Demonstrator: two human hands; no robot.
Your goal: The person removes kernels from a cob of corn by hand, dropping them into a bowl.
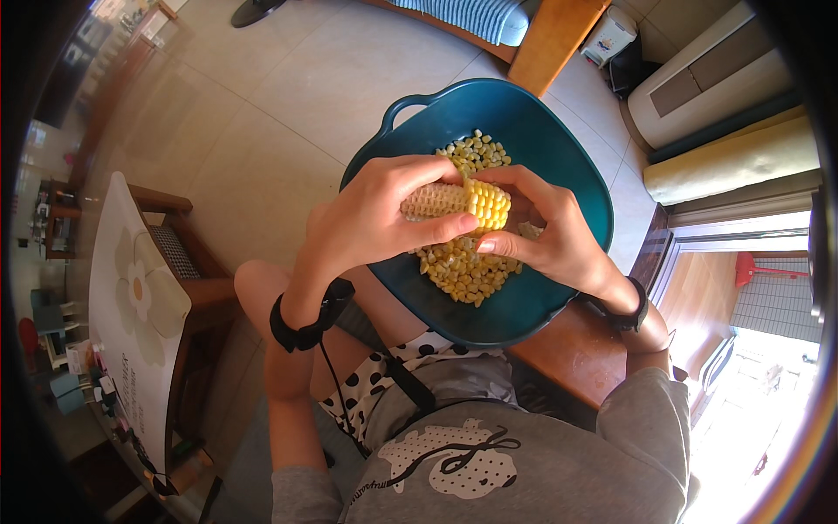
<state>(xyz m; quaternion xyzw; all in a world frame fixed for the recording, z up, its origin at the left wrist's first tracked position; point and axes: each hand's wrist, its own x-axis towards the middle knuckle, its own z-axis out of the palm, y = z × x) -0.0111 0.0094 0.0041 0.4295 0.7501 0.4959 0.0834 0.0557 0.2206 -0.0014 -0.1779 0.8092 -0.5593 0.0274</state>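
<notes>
A corn cob (pixel 458 202), bare at its left end and still covered in yellow kernels at its right end, is held over a dark teal bowl (pixel 559 148). My left hand (pixel 371 217) grips the bare end, thumb lying along the cob's underside. My right hand (pixel 552 229) wraps the kernel end, with its thumb pressed against the kernels. Loose yellow kernels (pixel 463 271) lie heaped in the bowl under the cob, with more kernels (pixel 476 153) behind my hands. The bowl rests on my lap and a wooden edge (pixel 572 349). Both wrists wear black bands.
A wooden chair (pixel 188 288) with a flower-print cushion (pixel 131 306) stands at my left. Pale tiled floor (pixel 262 122) stretches ahead. A bed with a striped cover (pixel 476 16) is at the top, a rolled yellow mat (pixel 733 162) and a white appliance (pixel 707 70) at the right.
</notes>
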